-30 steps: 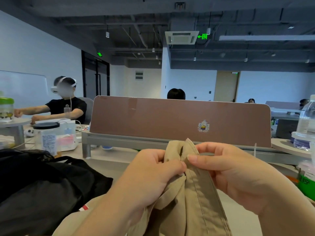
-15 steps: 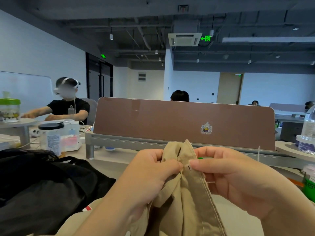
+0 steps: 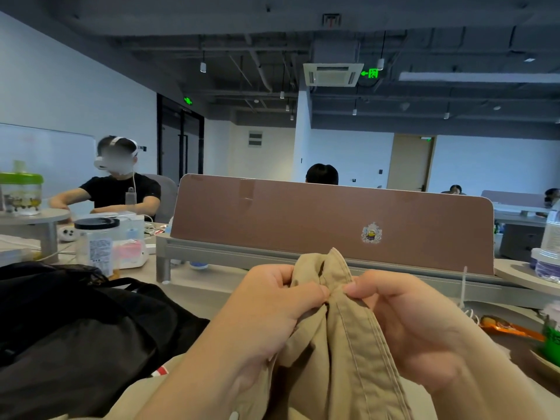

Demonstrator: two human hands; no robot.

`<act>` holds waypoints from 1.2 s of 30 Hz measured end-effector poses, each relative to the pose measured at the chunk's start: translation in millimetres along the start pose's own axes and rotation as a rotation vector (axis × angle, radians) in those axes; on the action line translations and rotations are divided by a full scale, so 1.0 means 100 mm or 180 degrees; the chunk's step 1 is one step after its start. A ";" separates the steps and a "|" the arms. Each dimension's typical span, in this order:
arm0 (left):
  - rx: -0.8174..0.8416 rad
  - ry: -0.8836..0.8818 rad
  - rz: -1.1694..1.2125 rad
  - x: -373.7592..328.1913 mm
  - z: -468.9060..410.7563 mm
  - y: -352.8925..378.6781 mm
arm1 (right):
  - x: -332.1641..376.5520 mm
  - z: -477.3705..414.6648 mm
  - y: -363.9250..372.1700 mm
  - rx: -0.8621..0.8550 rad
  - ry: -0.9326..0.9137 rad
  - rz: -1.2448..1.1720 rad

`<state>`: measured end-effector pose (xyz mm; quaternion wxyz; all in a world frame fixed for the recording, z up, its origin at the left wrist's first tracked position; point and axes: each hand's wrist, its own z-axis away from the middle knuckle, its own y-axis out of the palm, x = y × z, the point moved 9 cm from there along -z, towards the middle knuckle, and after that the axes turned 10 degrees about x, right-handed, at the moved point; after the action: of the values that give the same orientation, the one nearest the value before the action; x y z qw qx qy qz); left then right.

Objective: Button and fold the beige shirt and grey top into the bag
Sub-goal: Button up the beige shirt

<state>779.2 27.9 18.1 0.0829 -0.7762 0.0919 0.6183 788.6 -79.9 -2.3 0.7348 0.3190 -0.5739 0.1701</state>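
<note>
The beige shirt is held up in front of me at the bottom centre, its two front edges brought together. My left hand pinches the left edge with thumb and fingers. My right hand pinches the stitched right placket, the thumb tips nearly meeting at the seam. Any button is hidden between the fingers. A black bag lies on the table to the left. The grey top is not in view.
A brown desk divider on a grey rail stands just behind the shirt. A clear jar with a black lid and a white box sit at the left. Water bottles and snack packets stand at the right. People sit beyond.
My thumbs have closed in on the shirt seam, and the small gap and slit seen between the edges half a second ago is now covered. The hands stay at the same height.
</note>
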 end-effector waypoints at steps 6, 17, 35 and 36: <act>0.0080 -0.0021 -0.0045 -0.02 0.00 0.03 | 0.01 0.01 0.02 -0.0093 -0.0043 0.0127; 0.0006 -0.0015 -0.0092 0.01 0.00 0.02 | 0.13 0.09 0.03 -0.0470 -0.0300 0.0656; 0.0506 -0.0513 0.0696 -0.03 0.10 -0.01 | 0.31 0.13 -0.03 -0.1645 -0.0963 0.1711; 0.0477 -0.0486 0.0628 -0.03 0.11 -0.01 | 0.32 0.14 -0.02 -0.1671 -0.0974 0.1745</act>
<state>768.6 31.4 19.0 0.0861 -0.7057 0.2071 0.6720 788.8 -94.6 29.5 0.6248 -0.0226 -0.7643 0.1580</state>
